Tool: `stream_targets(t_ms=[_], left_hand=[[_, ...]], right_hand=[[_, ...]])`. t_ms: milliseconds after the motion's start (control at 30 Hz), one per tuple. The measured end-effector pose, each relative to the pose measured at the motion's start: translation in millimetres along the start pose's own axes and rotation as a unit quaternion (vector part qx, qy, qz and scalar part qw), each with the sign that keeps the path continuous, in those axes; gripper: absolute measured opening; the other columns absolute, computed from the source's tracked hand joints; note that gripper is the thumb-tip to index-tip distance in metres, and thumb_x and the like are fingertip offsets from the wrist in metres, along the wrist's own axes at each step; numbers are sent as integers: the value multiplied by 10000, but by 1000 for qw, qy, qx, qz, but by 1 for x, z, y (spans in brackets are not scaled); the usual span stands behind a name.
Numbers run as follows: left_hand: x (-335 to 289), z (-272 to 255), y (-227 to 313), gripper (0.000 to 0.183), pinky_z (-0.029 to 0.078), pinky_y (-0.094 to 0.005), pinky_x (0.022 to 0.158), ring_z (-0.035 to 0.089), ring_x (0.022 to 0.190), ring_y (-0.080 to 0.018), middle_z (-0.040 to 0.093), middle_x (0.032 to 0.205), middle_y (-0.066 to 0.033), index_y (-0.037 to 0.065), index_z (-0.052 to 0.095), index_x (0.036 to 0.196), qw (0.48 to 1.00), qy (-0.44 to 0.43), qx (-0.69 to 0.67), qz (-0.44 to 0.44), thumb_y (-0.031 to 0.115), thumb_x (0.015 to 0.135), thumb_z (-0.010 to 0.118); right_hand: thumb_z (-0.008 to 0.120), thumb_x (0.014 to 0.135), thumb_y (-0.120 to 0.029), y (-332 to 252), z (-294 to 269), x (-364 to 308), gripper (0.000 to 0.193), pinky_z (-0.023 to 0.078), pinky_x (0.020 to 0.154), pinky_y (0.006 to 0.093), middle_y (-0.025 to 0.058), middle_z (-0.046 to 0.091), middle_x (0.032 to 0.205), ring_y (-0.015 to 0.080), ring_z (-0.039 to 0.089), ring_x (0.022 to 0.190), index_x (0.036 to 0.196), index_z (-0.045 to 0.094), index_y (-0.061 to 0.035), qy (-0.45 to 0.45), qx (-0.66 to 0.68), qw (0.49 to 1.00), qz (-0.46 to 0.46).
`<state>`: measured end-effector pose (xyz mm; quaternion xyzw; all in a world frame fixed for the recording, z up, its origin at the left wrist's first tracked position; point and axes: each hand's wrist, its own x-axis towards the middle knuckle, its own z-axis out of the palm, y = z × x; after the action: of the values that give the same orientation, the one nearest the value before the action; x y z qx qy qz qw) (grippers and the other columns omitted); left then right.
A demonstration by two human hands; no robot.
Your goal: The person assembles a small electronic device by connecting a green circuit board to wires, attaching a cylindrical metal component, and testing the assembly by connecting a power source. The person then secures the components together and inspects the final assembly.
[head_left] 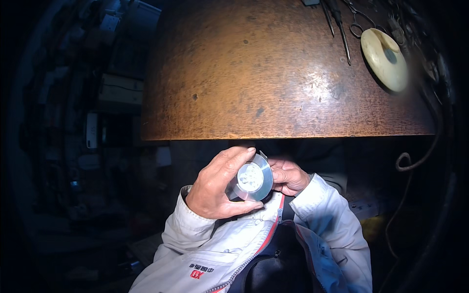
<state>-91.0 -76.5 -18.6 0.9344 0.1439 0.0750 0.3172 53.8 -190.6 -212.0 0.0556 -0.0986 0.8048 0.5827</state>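
A round LED downlight (249, 177) with a wide silvery metal rim faces up, held just in front of the table's near edge. Its clear centre shows several small LEDs. My left hand (215, 184) wraps it from the left, thumb along the lower rim and fingers over the top. At the right side of the rim, my right hand (289, 177) is closed, its fingers curled in and partly hidden behind the lamp. A small metal tab sticks up at the rim's upper right. The back of the lamp is out of sight.
Ahead lies a worn brown wooden table (234, 88). Toward its far right are a cream oval dish (384, 59), scissors (360, 23) and a thin pointed tool (342, 31). A cable (408, 163) hangs off the right side. Dim shelves with boxes (119, 90) stand left.
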Motion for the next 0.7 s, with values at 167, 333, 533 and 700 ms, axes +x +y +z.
stream_targets(t_ms=[167, 333, 533, 700], left_hand=[[-3, 1, 4, 990, 602, -426, 978, 739, 1119, -400, 696, 1246, -272, -79, 572, 1438, 997, 53, 53, 7, 262, 635, 1040], [-9, 18, 17, 949, 637, -398, 911, 766, 1048, -325, 709, 1195, -243, -99, 594, 1345, 980, 134, 78, -124, 233, 583, 1052], [-17, 12, 16, 1018, 637, -411, 937, 760, 1063, -312, 697, 1205, -218, -81, 559, 1407, 974, 116, 51, -189, 242, 580, 1055], [-25, -14, 8, 1195, 473, -486, 1159, 529, 1420, -451, 457, 1549, -335, -54, 465, 1528, 996, 34, -3, -78, 356, 581, 1069]], right_hand=[[758, 992, -137, -3, 17, 5, 733, 496, 1154, 412, 187, 627, 1481, 258, 629, 1351, 1601, 405, 68, 12, -34, 999, -18], [817, 930, -93, 6, 17, 12, 764, 435, 1222, 424, 187, 609, 1511, 272, 575, 1419, 1584, 448, 48, 42, -88, 991, -94], [839, 908, -92, 10, 30, 18, 759, 478, 1188, 435, 189, 638, 1467, 268, 619, 1363, 1560, 477, 53, 69, -128, 981, -130], [809, 936, -131, 5, 51, 15, 680, 600, 1030, 394, 196, 698, 1310, 250, 709, 1198, 1502, 503, 91, 100, -123, 981, -108]])
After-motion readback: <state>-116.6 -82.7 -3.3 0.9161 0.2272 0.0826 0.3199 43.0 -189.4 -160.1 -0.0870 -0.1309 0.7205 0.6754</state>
